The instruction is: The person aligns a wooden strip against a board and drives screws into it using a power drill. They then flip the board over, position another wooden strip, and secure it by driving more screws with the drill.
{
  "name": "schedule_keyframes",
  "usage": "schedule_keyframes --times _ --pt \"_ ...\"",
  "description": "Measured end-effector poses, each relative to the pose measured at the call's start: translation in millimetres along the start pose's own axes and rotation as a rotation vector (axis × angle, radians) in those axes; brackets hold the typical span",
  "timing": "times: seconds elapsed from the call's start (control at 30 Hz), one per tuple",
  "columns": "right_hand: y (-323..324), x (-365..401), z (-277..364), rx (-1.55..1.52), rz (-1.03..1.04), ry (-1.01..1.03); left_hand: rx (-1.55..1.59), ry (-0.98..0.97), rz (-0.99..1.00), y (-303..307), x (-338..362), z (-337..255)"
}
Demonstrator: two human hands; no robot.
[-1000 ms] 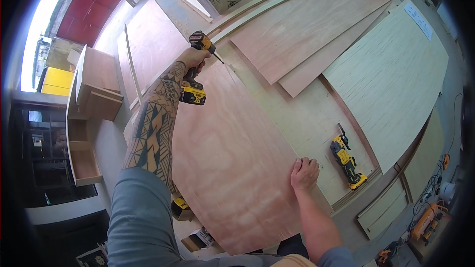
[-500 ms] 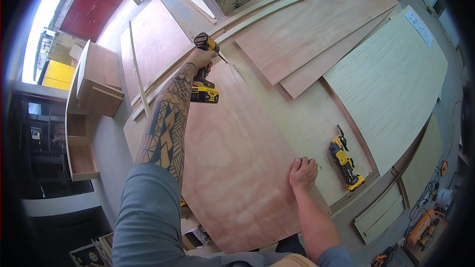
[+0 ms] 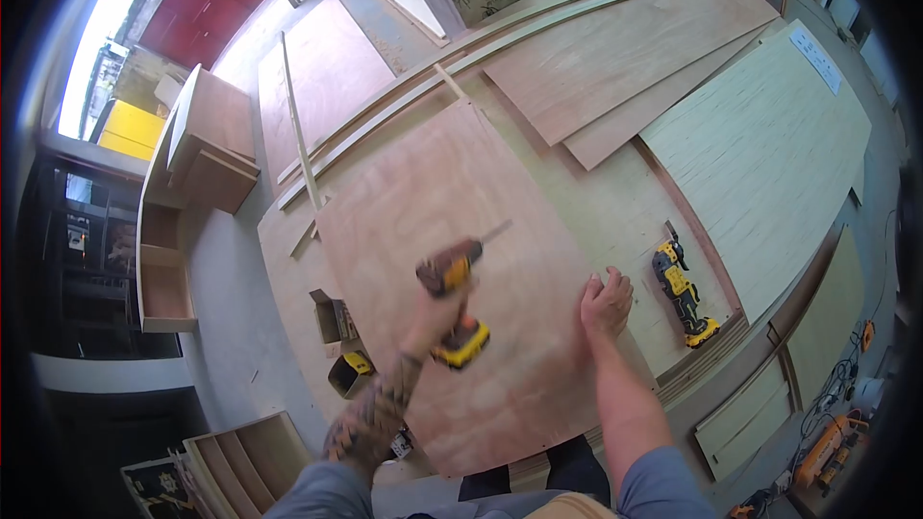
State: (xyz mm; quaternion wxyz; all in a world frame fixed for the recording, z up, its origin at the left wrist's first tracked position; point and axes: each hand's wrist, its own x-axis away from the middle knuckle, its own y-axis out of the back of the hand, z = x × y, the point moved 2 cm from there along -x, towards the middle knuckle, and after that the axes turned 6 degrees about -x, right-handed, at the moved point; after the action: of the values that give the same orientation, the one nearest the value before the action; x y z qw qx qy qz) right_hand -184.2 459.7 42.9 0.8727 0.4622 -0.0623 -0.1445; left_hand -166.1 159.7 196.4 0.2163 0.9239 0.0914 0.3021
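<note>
While the left hand (image 3: 443,313) grips the drill (image 3: 449,269) over the plywood panel (image 3: 524,351), the right hand (image 3: 607,305) rests at the panel's edge. Right-hand closure cannot be determined.

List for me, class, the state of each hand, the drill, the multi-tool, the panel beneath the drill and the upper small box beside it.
Left hand: closed around the drill
Drill: held over the panel, blurred; whether running, cannot tell
Right hand: at the panel's right-hand edge
Multi-tool: lying on the board, unheld
Panel: lying flat
Small box: open
</note>
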Motion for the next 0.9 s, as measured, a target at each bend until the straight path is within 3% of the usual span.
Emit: schedule_keyframes --times 0.03,0.07,0.2,0.27,0.3,0.37,0.4,0.47,0.5,0.53,0.57,0.6,0.67,0.83,0.9 --pt "0 1 -1 -0.052 -0.078 0.038 0.105 0.013 0.002 -6 51 34" --pt "1 4 -3 -0.104 -0.161 0.076 0.135 0.144 0.075 -6 100 66" --pt "-2 20 -28 -0.258 -0.270 0.162 0.122 0.014 0.087 15 269 152" --pt "8 56 -32 -0.599 -0.237 -0.033 0.154 0.166 0.150 40 329 152" --pt "17 81 -28 -0.592 -0.229 -0.026 0.174 0.033 0.105 46 347 176" --pt "20 133 -12 -1.163 0.115 -0.551 0.175 0.101 0.099 68 372 179" --pt "31 157 5 -1.153 0.138 -0.537 0.161 0.166 0.097 77 384 178" --pt "53 212 46 -1.629 0.450 -0.874 0.193 0.115 0.014 91 393 202" --pt "62 230 63 -1.614 0.465 -0.873 0.213 0.199 0.022 99 394 203" --pt "70 245 80 -1.655 0.631 -0.894 0.226 0.002 -0.144 104 394 195" --pt "78 258 97 -1.690 0.795 -0.911 0.245 -0.043 -0.155 117 395 174" --pt "85 264 115 -1.675 0.798 -0.906 0.219 -0.102 -0.162 126 394 174" --pt "96 273 154 -1.636 1.013 -0.922 0.306 -0.159 -0.155 144 397 157" --pt "128 273 252 -1.610 1.094 -0.838 0.269 -0.259 -0.142 178 422 168" --pt "138 272 272 -1.573 1.140 -0.644 0.378 -0.196 -0.146 187 434 172"
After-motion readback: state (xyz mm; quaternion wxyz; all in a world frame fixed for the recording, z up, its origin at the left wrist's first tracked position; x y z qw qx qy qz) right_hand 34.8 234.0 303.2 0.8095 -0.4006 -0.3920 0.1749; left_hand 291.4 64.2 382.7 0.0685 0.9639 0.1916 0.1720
